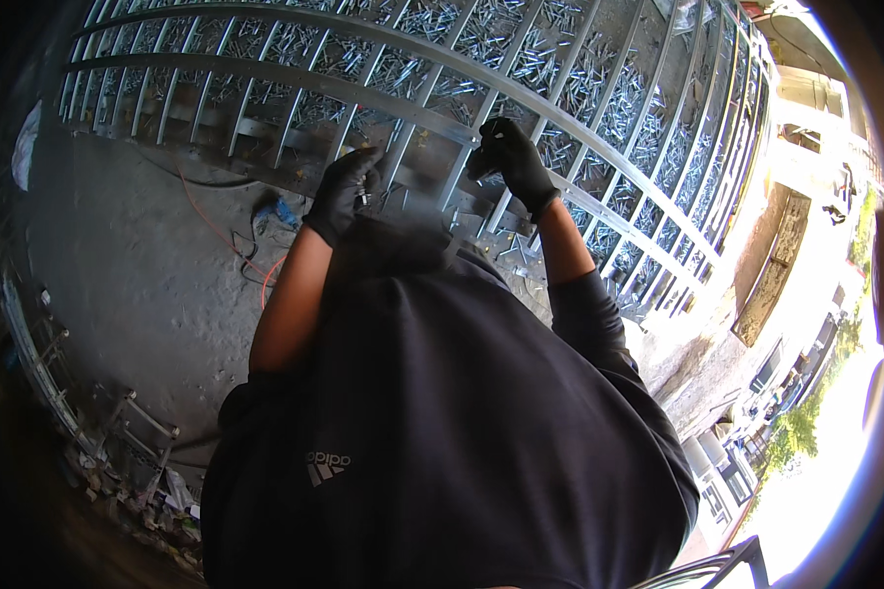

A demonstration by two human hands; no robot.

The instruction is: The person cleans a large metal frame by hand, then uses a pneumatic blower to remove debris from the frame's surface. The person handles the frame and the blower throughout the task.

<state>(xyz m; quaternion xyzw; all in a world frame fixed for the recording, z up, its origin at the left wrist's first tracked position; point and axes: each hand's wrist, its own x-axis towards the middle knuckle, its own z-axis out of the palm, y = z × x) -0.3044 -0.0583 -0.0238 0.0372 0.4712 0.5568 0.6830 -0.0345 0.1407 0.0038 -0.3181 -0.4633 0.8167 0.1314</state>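
My left hand (347, 194), in a black glove, is closed just this side of a metal frame's near rail. A small pale glint shows at its fingers; what they hold, if anything, is too small to name. To the right, my right hand (518, 167), also gloved in black, curls closed beside the end of a flat metal bar. Its fingertips are partly hidden, and I cannot make out anything in them. The grey metal frame (363, 96), long rails crossed by many slats, stretches before both hands. A dark blurred shape (393, 240) lies between my forearms.
Many small shiny metal pieces (535, 59) are strewn beneath the slats. On the concrete floor (157, 275) at left lie an orange cord (273, 272), a dark cable and a blue object (284, 213). Metal stands (147, 429) and litter occupy the lower left. Bright daylight fills the right side.
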